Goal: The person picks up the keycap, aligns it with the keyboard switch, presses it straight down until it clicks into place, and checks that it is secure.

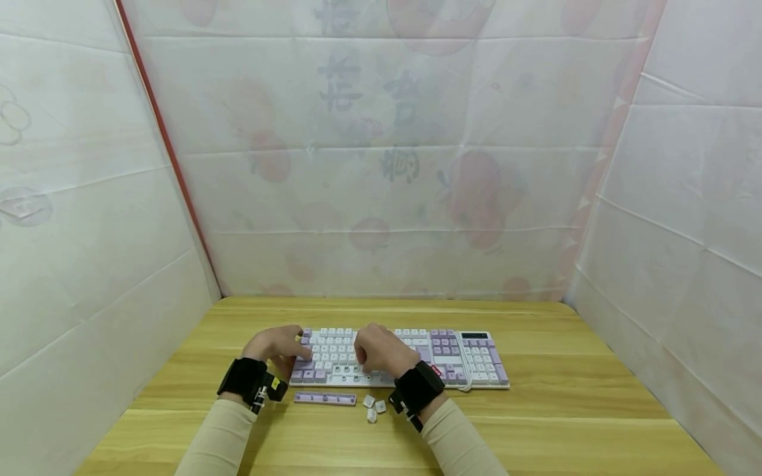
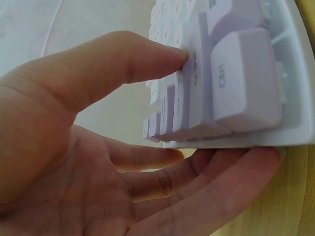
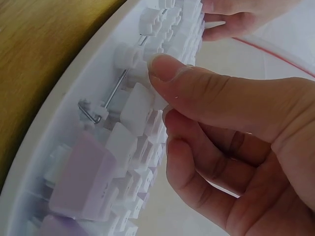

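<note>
A white and lilac keyboard (image 1: 419, 352) lies across the table, tilted in both wrist views. My left hand (image 1: 278, 345) grips its left end. In the left wrist view the thumb presses on a lilac Shift keycap (image 2: 199, 73), while the other fingers lie along the keyboard's side edge. Over the lower rows, my right hand (image 1: 381, 349) pinches a white keycap between thumb and forefinger, mostly hidden by the fingertips. Beside them, the right wrist view shows bare switches and a metal stabilizer wire (image 3: 116, 88) where the space bar is off.
In front of the keyboard lies a lilac space bar (image 1: 325, 398), underside up. Three loose white keycaps (image 1: 380, 406) sit to its right. A white cable (image 1: 464, 363) lies bundled over the keyboard's right part. Printed cloth walls (image 1: 369, 198) enclose the table (image 1: 536, 423).
</note>
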`<state>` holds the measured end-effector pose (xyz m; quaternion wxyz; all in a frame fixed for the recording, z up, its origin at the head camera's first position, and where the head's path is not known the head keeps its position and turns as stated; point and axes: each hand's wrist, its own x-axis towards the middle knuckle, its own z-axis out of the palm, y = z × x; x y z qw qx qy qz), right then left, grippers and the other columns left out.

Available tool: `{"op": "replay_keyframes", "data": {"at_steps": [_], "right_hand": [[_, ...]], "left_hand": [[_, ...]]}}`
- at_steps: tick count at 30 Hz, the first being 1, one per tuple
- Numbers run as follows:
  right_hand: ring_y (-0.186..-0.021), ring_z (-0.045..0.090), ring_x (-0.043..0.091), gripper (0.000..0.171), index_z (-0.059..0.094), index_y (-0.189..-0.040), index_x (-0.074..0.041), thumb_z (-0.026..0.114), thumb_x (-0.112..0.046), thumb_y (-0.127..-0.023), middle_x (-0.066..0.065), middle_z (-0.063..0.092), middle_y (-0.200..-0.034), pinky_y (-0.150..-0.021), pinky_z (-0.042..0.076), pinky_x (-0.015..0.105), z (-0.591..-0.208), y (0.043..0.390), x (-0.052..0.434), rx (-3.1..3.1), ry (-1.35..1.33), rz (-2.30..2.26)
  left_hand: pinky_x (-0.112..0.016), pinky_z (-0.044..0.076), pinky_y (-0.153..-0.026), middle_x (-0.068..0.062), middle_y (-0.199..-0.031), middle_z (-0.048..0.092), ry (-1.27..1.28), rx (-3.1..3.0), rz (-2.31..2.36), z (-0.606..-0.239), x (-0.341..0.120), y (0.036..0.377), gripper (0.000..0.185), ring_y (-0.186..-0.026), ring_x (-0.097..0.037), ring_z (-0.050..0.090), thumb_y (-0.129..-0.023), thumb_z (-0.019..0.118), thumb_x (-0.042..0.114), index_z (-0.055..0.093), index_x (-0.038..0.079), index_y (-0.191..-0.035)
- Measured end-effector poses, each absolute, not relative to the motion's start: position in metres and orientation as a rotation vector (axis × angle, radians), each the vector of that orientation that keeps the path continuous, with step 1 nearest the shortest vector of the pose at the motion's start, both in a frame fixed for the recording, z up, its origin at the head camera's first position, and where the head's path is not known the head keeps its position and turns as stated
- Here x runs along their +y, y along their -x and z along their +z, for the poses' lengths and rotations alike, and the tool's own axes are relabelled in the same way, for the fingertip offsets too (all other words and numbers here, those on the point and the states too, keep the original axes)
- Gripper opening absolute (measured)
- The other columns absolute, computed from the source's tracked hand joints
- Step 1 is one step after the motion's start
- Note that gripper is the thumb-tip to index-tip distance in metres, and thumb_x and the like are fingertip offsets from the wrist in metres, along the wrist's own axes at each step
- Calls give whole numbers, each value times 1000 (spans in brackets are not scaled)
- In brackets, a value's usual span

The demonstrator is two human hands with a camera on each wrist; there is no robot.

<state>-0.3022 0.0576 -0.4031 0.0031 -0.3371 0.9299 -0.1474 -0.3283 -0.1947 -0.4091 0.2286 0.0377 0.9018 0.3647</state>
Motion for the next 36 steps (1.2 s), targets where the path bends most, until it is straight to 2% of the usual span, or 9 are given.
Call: {"op": "replay_keyframes", "data": {"at_steps": [11, 21, 29, 36], "right_hand": [[-56, 50, 3, 20, 69, -65, -15, 79, 1, -70, -10, 57, -61, -53, 43, 15, -402, 301, 59, 2928, 1058, -482], [-55, 41, 5, 20, 68, -65, -13, 76, 4, -72, -9, 53, -60, -51, 34, 16, -403, 301, 54, 2941, 1083, -435], [-53, 28, 7, 28, 61, -57, -14, 68, 10, -71, -8, 43, -53, -48, 26, 18, -404, 298, 55, 2964, 1082, -426], [-54, 28, 7, 30, 59, -57, -15, 68, 11, -71, -8, 42, -53, -48, 26, 18, -404, 297, 55, 2972, 1071, -436]], "left_hand": [[-39, 59, -66, -15, -100, 61, -94, 2485, 1007, -410, -196, 328, 75, -81, -22, 65, -81, 71, 19, 33, -5, -141], [-38, 59, -66, -15, -102, 60, -105, 2500, 992, -411, -197, 329, 76, -82, -22, 64, -81, 71, 20, 33, -4, -142], [-40, 59, -64, -15, -102, 62, -112, 2493, 1003, -411, -197, 328, 78, -80, -24, 66, -80, 72, 21, 31, -4, -143], [-40, 59, -64, -16, -102, 61, -117, 2494, 1003, -411, -196, 328, 79, -80, -24, 66, -80, 71, 20, 30, -5, -143]]}}
